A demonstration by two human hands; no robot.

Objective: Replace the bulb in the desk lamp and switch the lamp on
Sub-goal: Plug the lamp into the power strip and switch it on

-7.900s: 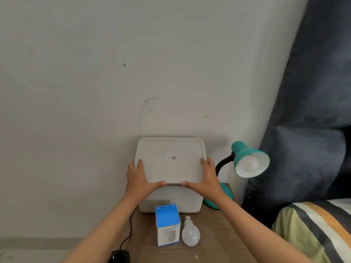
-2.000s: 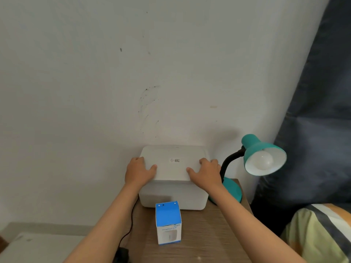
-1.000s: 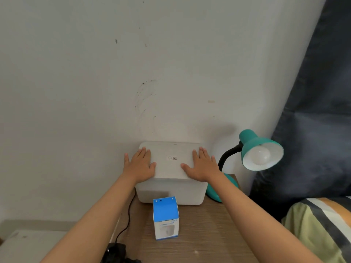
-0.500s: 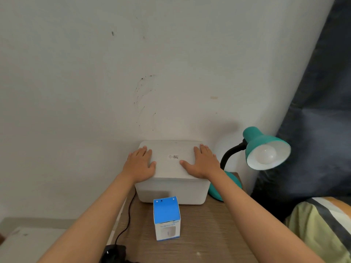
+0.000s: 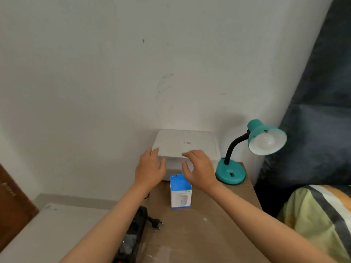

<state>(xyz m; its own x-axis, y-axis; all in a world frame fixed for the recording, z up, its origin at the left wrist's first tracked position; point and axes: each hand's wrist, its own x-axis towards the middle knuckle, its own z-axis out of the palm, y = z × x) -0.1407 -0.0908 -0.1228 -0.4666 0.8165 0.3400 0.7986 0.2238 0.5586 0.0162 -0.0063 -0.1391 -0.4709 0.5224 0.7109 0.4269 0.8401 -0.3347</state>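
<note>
A teal desk lamp (image 5: 229, 172) stands at the back right of the wooden table (image 5: 218, 224), its shade turned toward me with a white bulb (image 5: 265, 142) screwed in and unlit. A blue and white bulb carton (image 5: 180, 190) stands upright in the middle of the table. Behind it sits a white lidded storage box (image 5: 188, 144) against the wall. My left hand (image 5: 151, 168) and my right hand (image 5: 198, 167) hover open just in front of the box, above the carton, holding nothing.
A black power strip (image 5: 133, 236) with a loose plug (image 5: 156, 223) lies at the table's left edge. A bed with a striped blanket (image 5: 322, 215) and a dark headboard (image 5: 313, 130) are at the right. A white surface (image 5: 47, 230) lies low at the left.
The loose bulb seen on the table earlier is gone from view and the box lid is down. Both hands have lifted off the lid and drawn back toward me.
</note>
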